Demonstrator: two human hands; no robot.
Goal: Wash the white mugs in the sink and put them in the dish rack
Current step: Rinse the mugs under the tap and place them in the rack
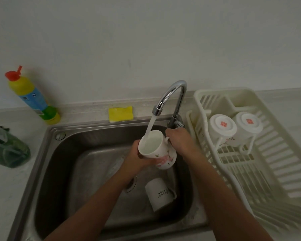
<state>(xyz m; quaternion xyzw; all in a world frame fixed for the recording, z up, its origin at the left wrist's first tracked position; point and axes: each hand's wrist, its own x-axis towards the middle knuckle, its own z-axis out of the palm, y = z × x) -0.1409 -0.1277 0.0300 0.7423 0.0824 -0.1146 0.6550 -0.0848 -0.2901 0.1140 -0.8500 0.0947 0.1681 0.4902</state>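
Rinsing is the step in hand, and the move after it turns on one thing: the dish rack (285, 162) lies to your right of the floral mug (156, 150), on the handle side. You hold that mug above the sink (63, 162), tilted, with its mouth up and to the left under the stream (150, 126) from the faucet (172, 91) and its base down and to the right. Your left hand (137, 159) cups the body from below with fingers curled round it. Your right hand (178, 138) is closed at the handle and appears to grip it. That right hand is the nearer one to the rack, so it looks best placed to carry the mug across. Two mugs (221, 126) already stand upside down in the rack's near-left part. A second mug (159, 193) lies on its side in the basin below your hands, not yet racked.
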